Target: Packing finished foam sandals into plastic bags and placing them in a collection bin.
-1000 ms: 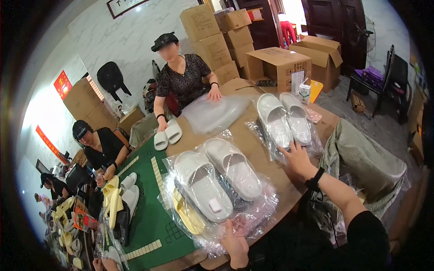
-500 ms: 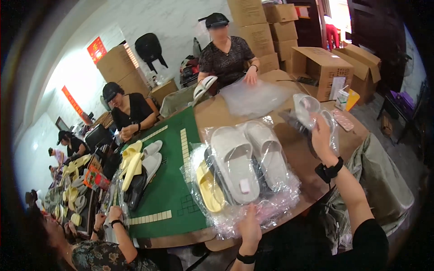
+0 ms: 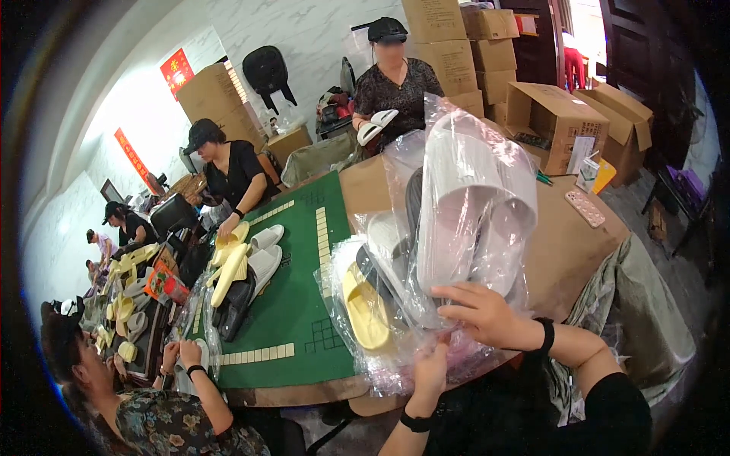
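Note:
A pair of light grey slippers (image 3: 464, 190) in a clear plastic bag stands tilted up close in front of me. My left hand (image 3: 430, 371) is closed on the plastic film at the lower edge of the bagged pile. Across the lower end of the raised bag reaches my right hand (image 3: 490, 315), its fingers stretched out and apart against the plastic, thumb hidden. Under and left of this pair lie more bagged slippers: a yellow slipper (image 3: 365, 304), another grey slipper (image 3: 386, 243) and dark ones, partly covered.
A green mat (image 3: 296, 289) with rows of pale tiles bears loose yellow, grey and black slippers. One co-worker (image 3: 399, 83) opposite holds white slippers; others sit at left. A pink phone (image 3: 584, 208) and a drink carton (image 3: 588, 175) lie right, near open cardboard boxes (image 3: 559, 121).
My right hand has come from the far right toward the pile, and the bagged pair it held there now stands raised over the others. My left hand stays at the pile's lower edge.

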The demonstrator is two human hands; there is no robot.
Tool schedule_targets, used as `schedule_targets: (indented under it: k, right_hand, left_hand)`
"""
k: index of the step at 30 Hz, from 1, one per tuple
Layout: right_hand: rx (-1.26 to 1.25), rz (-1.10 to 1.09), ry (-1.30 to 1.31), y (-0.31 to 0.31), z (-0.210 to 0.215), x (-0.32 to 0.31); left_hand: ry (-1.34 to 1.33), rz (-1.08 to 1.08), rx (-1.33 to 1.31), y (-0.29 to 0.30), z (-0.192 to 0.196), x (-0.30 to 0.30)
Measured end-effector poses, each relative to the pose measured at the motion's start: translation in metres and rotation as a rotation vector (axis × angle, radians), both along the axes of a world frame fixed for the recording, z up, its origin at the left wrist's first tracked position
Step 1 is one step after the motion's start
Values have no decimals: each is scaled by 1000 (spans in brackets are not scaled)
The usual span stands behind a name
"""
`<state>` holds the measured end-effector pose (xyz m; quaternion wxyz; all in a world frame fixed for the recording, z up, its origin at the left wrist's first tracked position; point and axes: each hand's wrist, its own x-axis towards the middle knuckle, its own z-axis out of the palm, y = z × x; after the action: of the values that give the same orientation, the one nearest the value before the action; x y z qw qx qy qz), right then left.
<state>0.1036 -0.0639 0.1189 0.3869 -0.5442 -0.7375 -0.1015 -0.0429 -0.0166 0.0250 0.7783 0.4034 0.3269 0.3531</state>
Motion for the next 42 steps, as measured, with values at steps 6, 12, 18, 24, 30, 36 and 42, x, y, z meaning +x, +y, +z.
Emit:
schedule_targets:
  k: [6,12,18,24,30,36,42]
  right_hand:
    - [-63,-33,-9,-3,3,10]
    - [-209,11,-95,-11,-1,22]
    - [4,-287,-178,-4,-33,20]
    - [76,-281,-88,6,-39,34]
    - [150,-419,86,8,-21,59]
    - [337,-514,566,-7,59,146]
    - [552,-483,385,-113,135,149]
  left_hand:
    - [-147,3,88,7,8,18]
    - [-24,-2,-108,10,20,19]
    - [215,-62,674,2,44,26]
    - [512,39,1353,1,44,30]
    - [288,41,1324,-13,55,24]
    - [144,-417,1426,-55,30,38]
    - [346,-1171,1140,-97,-62,82]
